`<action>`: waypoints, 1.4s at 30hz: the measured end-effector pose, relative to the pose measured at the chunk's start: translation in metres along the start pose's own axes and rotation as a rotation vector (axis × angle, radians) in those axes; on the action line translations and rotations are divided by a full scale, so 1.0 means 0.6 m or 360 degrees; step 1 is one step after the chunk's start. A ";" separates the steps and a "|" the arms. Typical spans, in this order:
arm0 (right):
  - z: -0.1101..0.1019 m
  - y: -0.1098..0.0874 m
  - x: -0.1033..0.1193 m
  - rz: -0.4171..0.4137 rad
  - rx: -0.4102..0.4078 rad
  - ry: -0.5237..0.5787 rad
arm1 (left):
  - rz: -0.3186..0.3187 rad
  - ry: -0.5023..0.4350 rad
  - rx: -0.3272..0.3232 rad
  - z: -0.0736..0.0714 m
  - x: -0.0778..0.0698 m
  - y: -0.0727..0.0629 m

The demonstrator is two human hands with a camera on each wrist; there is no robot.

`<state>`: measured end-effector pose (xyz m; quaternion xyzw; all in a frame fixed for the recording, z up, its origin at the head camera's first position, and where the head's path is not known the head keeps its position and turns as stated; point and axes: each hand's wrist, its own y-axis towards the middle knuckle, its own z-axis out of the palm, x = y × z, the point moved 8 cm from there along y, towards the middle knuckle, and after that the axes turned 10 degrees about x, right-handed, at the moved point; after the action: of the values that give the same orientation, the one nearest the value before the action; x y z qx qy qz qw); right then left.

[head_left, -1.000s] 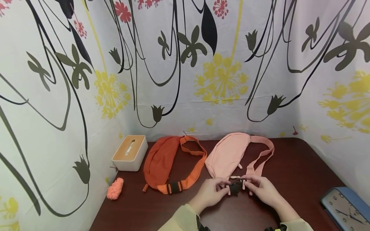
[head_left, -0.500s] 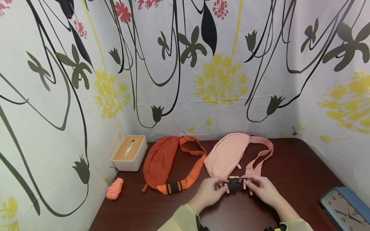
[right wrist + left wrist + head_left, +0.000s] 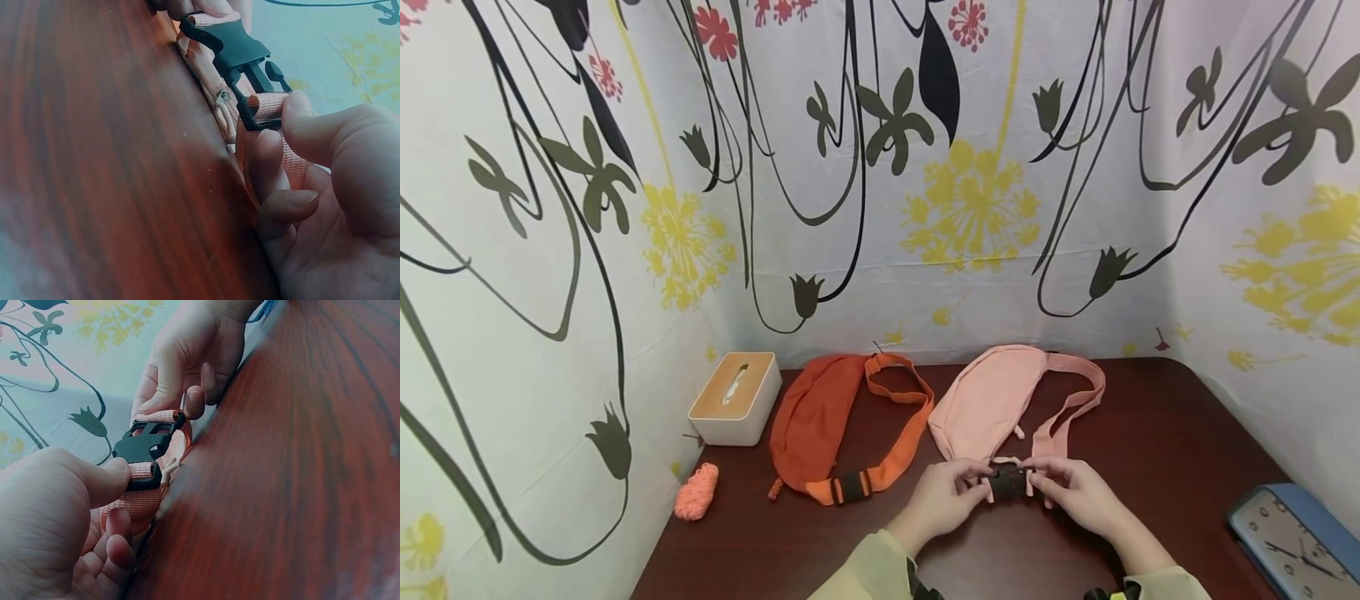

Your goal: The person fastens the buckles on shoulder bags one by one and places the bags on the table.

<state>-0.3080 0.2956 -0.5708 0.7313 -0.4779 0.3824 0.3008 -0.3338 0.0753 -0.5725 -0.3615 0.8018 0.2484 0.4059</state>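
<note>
A pink waist bag [image 3: 988, 400] lies at the back of the table, its strap brought forward to a black side-release buckle [image 3: 1006, 482]. My left hand [image 3: 942, 502] pinches the socket half [image 3: 139, 449] by its webbing end, thumb on top. The prong half [image 3: 253, 103] is pinched between thumb and fingers of my right hand [image 3: 1078, 493]. In the right wrist view the prongs reach partly into the socket, with a side prong still showing. Pink webbing [image 3: 294, 159] loops behind the right fingers. Part of the strap is hidden behind the hands.
An orange waist bag [image 3: 816, 417] with a joined buckle [image 3: 852, 487] lies left of the pink one. Further left are a tissue box [image 3: 735, 400] and a coral yarn bundle [image 3: 697, 492]. A blue clock [image 3: 1296, 537] stands at the right edge.
The right hand has edged left, and the buckle halves are closer together than a second ago. The pink strap has shifted slightly left; the left hand stays almost in place.
</note>
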 end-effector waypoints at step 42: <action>0.026 0.009 0.022 -0.0040 0.0013 -0.0125 | -0.0033 -0.0002 0.0025 0.004 0.004 -0.002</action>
<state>-0.3057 0.2750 -0.5676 0.7530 -0.4784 0.3516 0.2837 -0.3325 0.0753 -0.5761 -0.3663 0.7998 0.2380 0.4118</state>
